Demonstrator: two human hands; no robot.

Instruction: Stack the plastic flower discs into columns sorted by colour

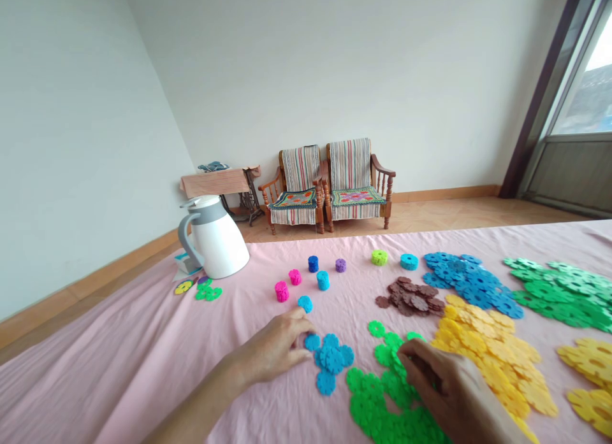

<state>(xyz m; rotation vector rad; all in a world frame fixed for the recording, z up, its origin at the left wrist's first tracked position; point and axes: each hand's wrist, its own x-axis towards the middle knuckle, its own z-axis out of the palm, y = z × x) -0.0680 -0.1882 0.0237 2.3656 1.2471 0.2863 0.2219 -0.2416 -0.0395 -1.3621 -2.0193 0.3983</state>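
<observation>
My left hand (275, 343) rests low over the pink cloth, thumb and forefinger apart. Its fingertips are close to a blue flower-shaped disc (312, 342), beside a small heap of blue discs (329, 356). Just beyond the knuckles lies a short blue stack (305, 304). My right hand (447, 377) is over the edge of a pile of bright green discs (382, 399). Its fingers are curled down and drawn together; whether a disc is between them is hidden. A few green discs (377, 329) lie loose near its fingertips.
Small stacks of pink (282, 292), dark blue (313, 264), purple (340, 265) and lime discs (379, 258) stand farther back. Brown (414, 296), yellow (492, 355) and blue piles (471, 278) spread rightward. A white jug (217, 240) stands at the far left of the cloth (182, 361).
</observation>
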